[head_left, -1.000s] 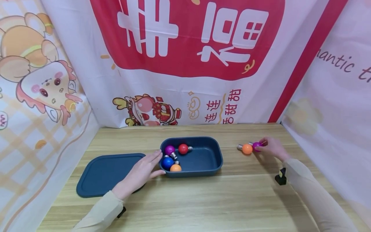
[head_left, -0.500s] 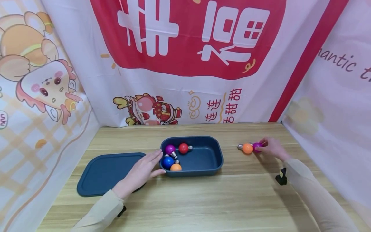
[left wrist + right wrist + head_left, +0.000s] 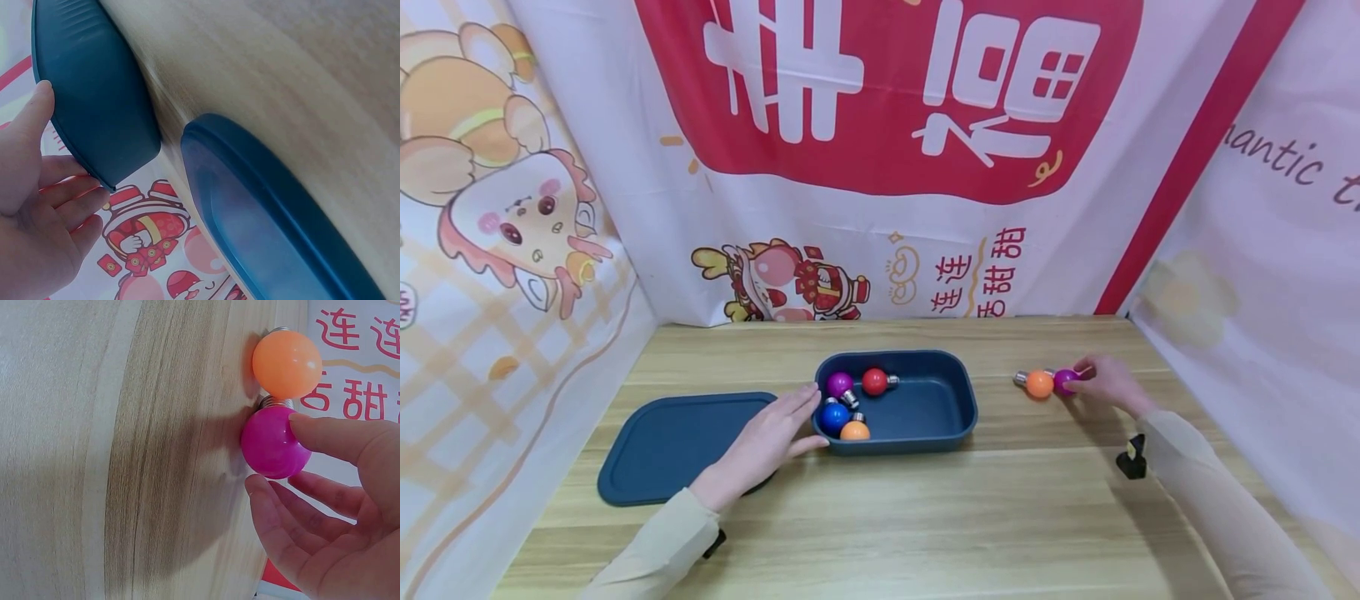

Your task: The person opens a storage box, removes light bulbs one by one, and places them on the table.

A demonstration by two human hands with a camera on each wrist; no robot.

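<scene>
Left grip (image 3: 767, 442) against box (image 3: 921, 410) of four bulbs (image 3: 835, 419)

The right hand (image 3: 1112, 386) has shifted just a tiny bit to the right. The purple bulb (image 3: 1066, 382) at its fingers has slid a tiny bit closer to the person, so less of its metal end (image 3: 1049, 372) peeks out behind the orange bulb (image 3: 1040, 384). The head view has tipped, so the box (image 3: 910, 447) and lid (image 3: 688, 450) look a little higher up.

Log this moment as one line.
left grip: touching box | right grip: around purple bulb | orange bulb: alongside | in box: four bulbs | lid: off
</scene>
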